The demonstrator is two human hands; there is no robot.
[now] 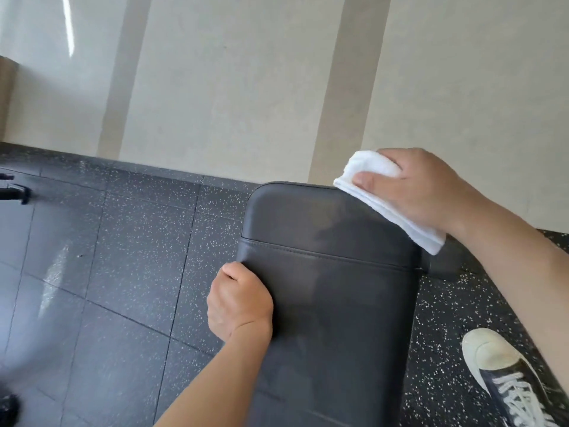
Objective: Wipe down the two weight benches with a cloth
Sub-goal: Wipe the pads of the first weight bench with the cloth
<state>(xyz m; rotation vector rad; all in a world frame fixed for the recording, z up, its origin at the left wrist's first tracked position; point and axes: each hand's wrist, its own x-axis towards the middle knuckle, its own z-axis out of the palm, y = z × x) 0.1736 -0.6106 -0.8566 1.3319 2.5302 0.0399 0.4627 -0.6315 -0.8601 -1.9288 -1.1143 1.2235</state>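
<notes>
Bench pad [332, 272]: smooth dark leatherette, slight sheen. Cloth [391, 204]: white terry. Floor [123, 272]: speckled rubber.

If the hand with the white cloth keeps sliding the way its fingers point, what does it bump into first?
Probably nothing on the dark padded bench: the right hand, holding the folded white cloth, points past the bench's far end toward the pale wall. Depth is unclear.

one padded desk [332, 303] between the two hands: left hand [240, 303], right hand [421, 189]. one white cloth [388, 204] under right hand. one shoe [508, 377] below right hand.
</notes>
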